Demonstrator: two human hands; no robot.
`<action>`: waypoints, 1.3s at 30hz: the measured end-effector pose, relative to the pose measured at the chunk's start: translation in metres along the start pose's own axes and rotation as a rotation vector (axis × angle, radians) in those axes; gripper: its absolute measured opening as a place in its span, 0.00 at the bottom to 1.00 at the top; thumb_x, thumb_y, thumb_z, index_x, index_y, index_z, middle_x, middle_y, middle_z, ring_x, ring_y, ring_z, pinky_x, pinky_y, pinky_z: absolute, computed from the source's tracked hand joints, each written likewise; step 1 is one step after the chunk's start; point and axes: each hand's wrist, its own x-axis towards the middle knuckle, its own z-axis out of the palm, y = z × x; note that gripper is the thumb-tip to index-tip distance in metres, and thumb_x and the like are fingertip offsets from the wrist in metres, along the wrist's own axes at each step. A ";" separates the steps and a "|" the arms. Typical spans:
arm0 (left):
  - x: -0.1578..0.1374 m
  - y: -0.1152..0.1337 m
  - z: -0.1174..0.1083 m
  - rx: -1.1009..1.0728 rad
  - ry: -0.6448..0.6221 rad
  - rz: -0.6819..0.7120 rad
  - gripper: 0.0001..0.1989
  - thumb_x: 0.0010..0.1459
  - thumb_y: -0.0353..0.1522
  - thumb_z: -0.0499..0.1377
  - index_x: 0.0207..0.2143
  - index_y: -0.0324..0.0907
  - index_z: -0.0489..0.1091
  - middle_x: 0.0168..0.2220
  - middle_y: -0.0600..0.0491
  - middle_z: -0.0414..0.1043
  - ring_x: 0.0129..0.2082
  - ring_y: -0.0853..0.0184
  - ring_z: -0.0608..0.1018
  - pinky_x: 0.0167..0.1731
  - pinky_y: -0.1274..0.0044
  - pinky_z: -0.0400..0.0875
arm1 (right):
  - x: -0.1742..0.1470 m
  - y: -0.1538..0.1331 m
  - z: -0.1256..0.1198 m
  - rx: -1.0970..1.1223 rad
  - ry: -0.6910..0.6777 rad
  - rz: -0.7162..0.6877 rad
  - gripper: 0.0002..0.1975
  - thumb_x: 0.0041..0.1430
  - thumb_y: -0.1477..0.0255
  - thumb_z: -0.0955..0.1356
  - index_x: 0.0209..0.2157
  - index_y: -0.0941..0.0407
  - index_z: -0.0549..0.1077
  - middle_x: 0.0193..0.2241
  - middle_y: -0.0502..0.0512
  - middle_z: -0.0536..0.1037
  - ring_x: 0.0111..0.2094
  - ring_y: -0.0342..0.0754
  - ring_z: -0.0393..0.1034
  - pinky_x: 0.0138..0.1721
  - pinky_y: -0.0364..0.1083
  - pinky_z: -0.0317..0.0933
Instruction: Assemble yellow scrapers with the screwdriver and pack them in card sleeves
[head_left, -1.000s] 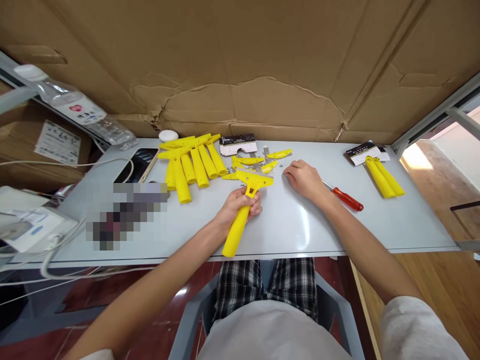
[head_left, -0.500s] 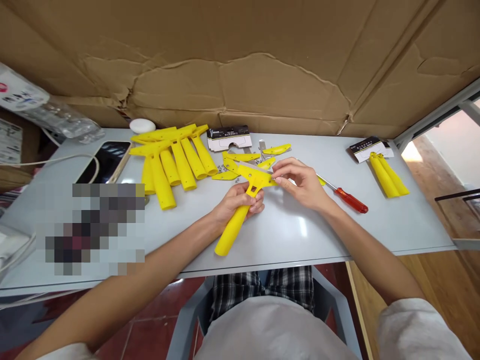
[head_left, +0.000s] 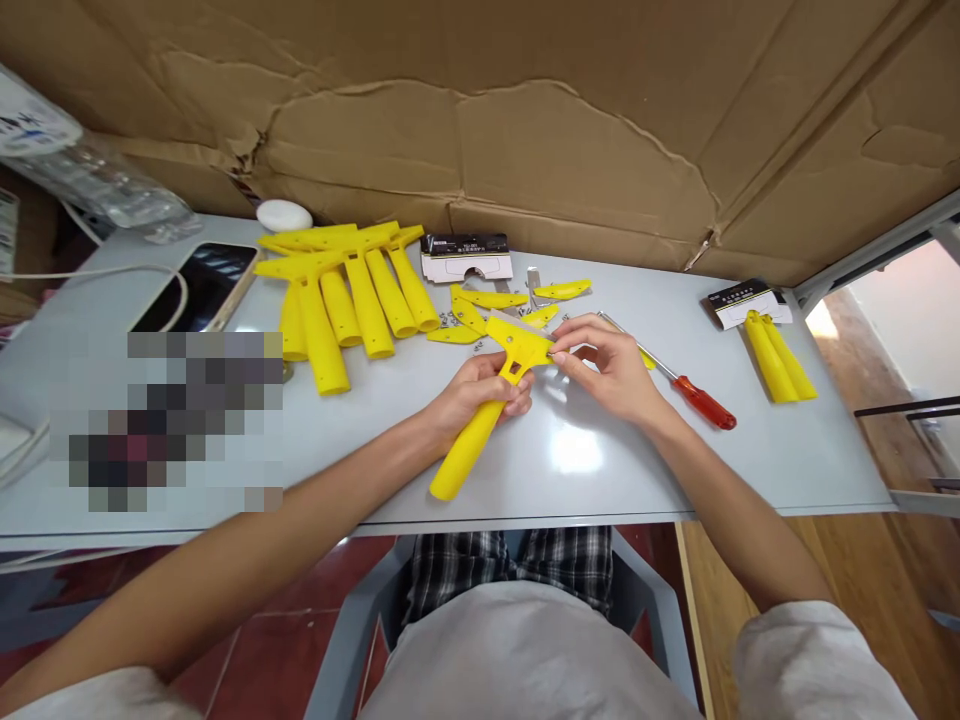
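My left hand point(head_left: 486, 392) is wrapped round the neck of a yellow scraper point(head_left: 472, 445), its handle slanting down toward the table's front edge. A thin metal blade point(head_left: 504, 322) lies along the top of the scraper head. Thumb and forefinger of my right hand point(head_left: 604, 365) pinch what looks like a small screw at the head's right end. Behind the scraper lie loose yellow clamp pieces point(head_left: 562, 289), a few metal blades point(head_left: 533, 278) and scattered screws point(head_left: 448, 320). A red-handled screwdriver point(head_left: 701, 400) rests to the right of my right hand.
Several yellow scraper handles point(head_left: 324, 340) are grouped at the left. Packaged blades point(head_left: 466, 258) lie at the back by the cardboard wall point(head_left: 375, 150). Two yellow handles point(head_left: 776, 360) with another pack point(head_left: 742, 302) lie far right. A phone point(head_left: 199, 285), a cable and a bottle point(head_left: 112, 180) are left.
My view has shifted slightly. The scraper stays in my left hand, and my right fingertips stay at its head's right end with only a slight shift.
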 end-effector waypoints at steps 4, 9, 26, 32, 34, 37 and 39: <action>-0.001 -0.002 -0.001 0.021 0.016 0.019 0.13 0.46 0.28 0.72 0.34 0.38 0.73 0.30 0.56 0.71 0.21 0.75 0.69 0.28 0.75 0.62 | -0.001 -0.001 0.003 0.006 -0.002 0.009 0.15 0.65 0.54 0.76 0.38 0.52 0.83 0.49 0.59 0.81 0.51 0.51 0.77 0.42 0.49 0.77; -0.001 -0.002 0.001 0.025 0.017 0.021 0.15 0.45 0.28 0.72 0.35 0.39 0.73 0.30 0.56 0.71 0.21 0.75 0.68 0.28 0.75 0.63 | -0.001 -0.002 0.004 0.014 -0.005 0.042 0.15 0.65 0.55 0.75 0.38 0.52 0.82 0.48 0.59 0.81 0.51 0.51 0.76 0.41 0.48 0.77; -0.005 -0.001 0.000 0.030 0.048 0.035 0.14 0.44 0.28 0.71 0.32 0.39 0.71 0.29 0.56 0.70 0.21 0.76 0.68 0.27 0.75 0.61 | -0.003 -0.014 -0.005 -0.166 0.013 -0.045 0.13 0.67 0.59 0.74 0.47 0.51 0.80 0.50 0.57 0.83 0.52 0.52 0.79 0.43 0.49 0.79; -0.008 -0.001 -0.001 -0.001 0.068 0.025 0.14 0.45 0.28 0.71 0.32 0.40 0.69 0.30 0.57 0.68 0.22 0.76 0.67 0.25 0.77 0.58 | -0.027 -0.036 -0.076 -0.606 0.179 -0.129 0.11 0.70 0.61 0.72 0.49 0.50 0.81 0.50 0.57 0.83 0.51 0.53 0.80 0.43 0.51 0.78; -0.008 -0.002 -0.003 0.006 0.060 0.031 0.14 0.45 0.29 0.71 0.32 0.40 0.70 0.30 0.57 0.69 0.22 0.76 0.67 0.24 0.76 0.58 | -0.052 -0.029 -0.103 -0.801 0.164 -0.050 0.12 0.71 0.60 0.71 0.50 0.49 0.81 0.50 0.58 0.84 0.48 0.54 0.80 0.45 0.54 0.76; -0.008 -0.003 -0.004 0.014 0.049 0.022 0.13 0.46 0.29 0.71 0.31 0.40 0.70 0.30 0.56 0.69 0.22 0.76 0.66 0.24 0.76 0.58 | -0.097 -0.009 -0.134 -1.097 0.151 0.019 0.14 0.71 0.58 0.71 0.51 0.50 0.82 0.51 0.63 0.84 0.54 0.63 0.78 0.55 0.64 0.72; -0.007 -0.002 -0.004 0.016 0.050 0.015 0.13 0.46 0.30 0.71 0.31 0.40 0.70 0.29 0.57 0.68 0.21 0.76 0.66 0.24 0.76 0.58 | -0.122 0.005 -0.147 -1.217 0.139 0.084 0.16 0.71 0.56 0.71 0.53 0.50 0.82 0.52 0.67 0.83 0.55 0.67 0.77 0.56 0.67 0.70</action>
